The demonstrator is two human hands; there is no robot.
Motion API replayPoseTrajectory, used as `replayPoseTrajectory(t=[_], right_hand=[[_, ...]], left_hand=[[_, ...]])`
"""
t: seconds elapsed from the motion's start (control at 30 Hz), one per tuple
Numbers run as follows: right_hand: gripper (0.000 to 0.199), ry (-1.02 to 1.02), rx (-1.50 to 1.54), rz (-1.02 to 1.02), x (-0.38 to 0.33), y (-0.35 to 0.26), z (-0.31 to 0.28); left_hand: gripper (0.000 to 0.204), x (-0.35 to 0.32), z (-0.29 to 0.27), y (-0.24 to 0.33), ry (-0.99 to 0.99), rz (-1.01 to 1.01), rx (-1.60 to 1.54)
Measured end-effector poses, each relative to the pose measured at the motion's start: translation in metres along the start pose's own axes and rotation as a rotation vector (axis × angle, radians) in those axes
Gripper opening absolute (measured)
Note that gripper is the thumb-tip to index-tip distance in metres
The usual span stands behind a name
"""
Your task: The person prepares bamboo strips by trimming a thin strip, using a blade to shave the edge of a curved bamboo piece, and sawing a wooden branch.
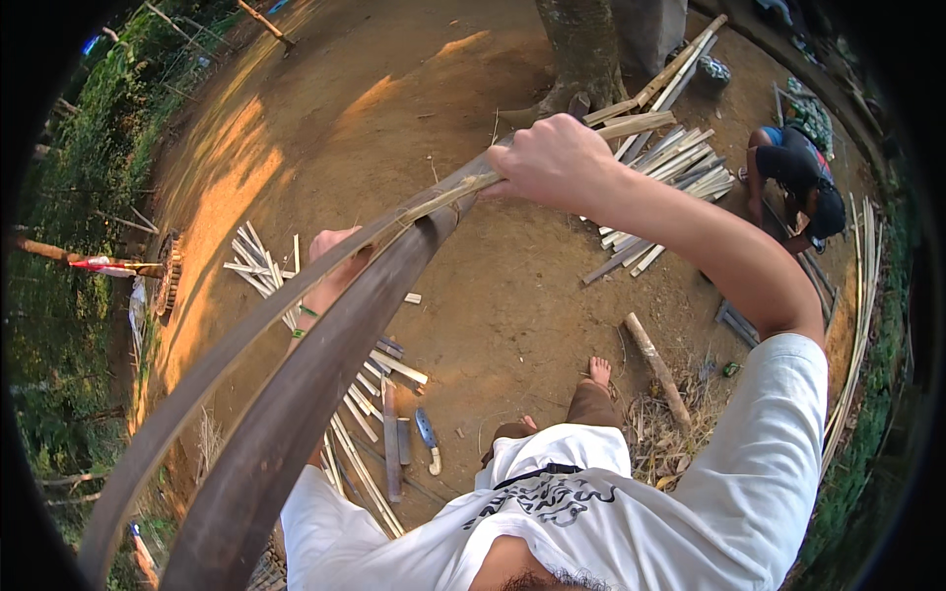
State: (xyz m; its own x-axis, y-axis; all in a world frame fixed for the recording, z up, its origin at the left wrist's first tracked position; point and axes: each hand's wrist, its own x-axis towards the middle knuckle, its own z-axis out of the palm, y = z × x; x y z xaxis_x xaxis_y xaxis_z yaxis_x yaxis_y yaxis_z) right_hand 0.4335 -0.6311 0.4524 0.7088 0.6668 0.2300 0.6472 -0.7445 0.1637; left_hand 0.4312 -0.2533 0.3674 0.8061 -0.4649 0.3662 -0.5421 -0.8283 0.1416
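Note:
A long dark bamboo pole [315,384] slants from the lower left up toward the middle, split lengthwise at its far end. A narrower bamboo strip [246,330] runs beside it, parted from it along most of its length. My right hand [560,163], arm stretched out, is closed round the far end of the split bamboo. My left hand [337,266] is closed at the bamboo further down, partly hidden behind the strip and pole; its fingers' exact hold is covered. Around its wrist is a green band [307,311].
A knife [427,433] with a bluish blade lies near my feet, beside cut bamboo pieces [391,443]. More split bamboo [680,163] is heaped by a tree trunk [581,49]. A short log [658,369] rests on dry litter. At right, another person [800,177] crouches.

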Motion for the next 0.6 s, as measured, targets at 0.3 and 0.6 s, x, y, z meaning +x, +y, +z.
replayPoseTrajectory(t=[0.3, 0.6], right_hand=[[0.05, -0.039, -0.067, 0.022, 0.016, 0.052, 0.09], [0.048, -0.095, 0.121, 0.081, -0.019, 0.126, 0.163]], left_hand=[[0.021, 0.072, 0.105, -0.029, -0.05, -0.051, 0.138], [0.019, 0.116, 0.177, 0.004, -0.133, -0.046, 0.085]])
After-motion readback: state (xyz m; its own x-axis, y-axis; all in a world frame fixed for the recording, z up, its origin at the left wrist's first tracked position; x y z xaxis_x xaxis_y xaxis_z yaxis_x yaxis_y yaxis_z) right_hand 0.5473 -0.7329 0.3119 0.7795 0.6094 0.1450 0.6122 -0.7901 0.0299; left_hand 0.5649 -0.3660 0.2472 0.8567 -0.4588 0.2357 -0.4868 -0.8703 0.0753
